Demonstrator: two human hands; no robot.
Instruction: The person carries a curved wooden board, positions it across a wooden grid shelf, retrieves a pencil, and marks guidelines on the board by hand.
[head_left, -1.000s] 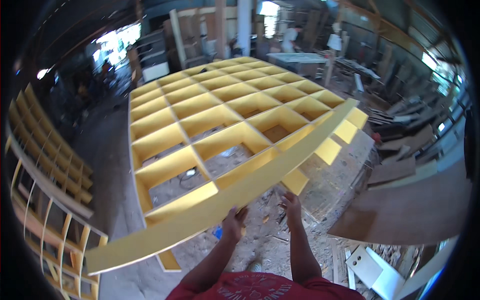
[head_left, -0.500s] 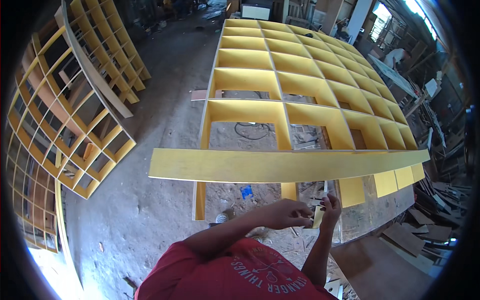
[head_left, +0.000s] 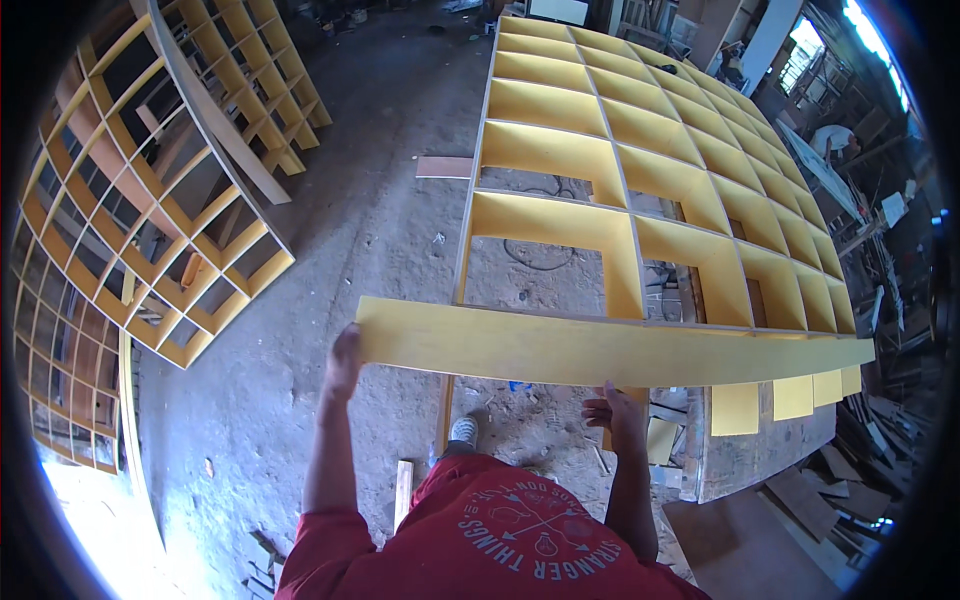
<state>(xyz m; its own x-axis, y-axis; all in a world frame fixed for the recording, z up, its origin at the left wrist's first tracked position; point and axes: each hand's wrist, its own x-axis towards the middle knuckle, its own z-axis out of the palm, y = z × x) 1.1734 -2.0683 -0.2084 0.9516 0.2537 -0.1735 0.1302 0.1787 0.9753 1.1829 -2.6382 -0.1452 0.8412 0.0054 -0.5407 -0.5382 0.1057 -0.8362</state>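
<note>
Head view, and straight to the left hand (head_left: pixel 345 362): it is set against the left end of a long yellow board (head_left: pixel 600 343), though whether the fingers are clamped round that end cannot be told, as they are partly hidden. Over to the right hand (head_left: pixel 618 412), and here thumb and fingers are held apart, with the thumb tip brought up to the board's lower edge; whether contact is made is unclear. The board itself is stretched from the left hand, past and above the right hand, and well out to the right, tapered toward its far end. Beyond both hands, a big yellow grid frame (head_left: pixel 545 220) is seen, its near edge crossed by the board. To the right of the right hand, yellow panels (head_left: pixel 735 410) are seen jutting from beneath the board, over a worn wooden surface (head_left: pixel 770 460). Below and between the hands, a patterned shoe (head_left: pixel 464 430) is planted on the dusty floor (head_left: pixel 250 430). Well left of the left hand, a yellow lattice frame (head_left: pixel 180 352) is tilted, and a brown plywood sheet (head_left: pixel 750 540) is laid to the right hand's lower right.
</note>
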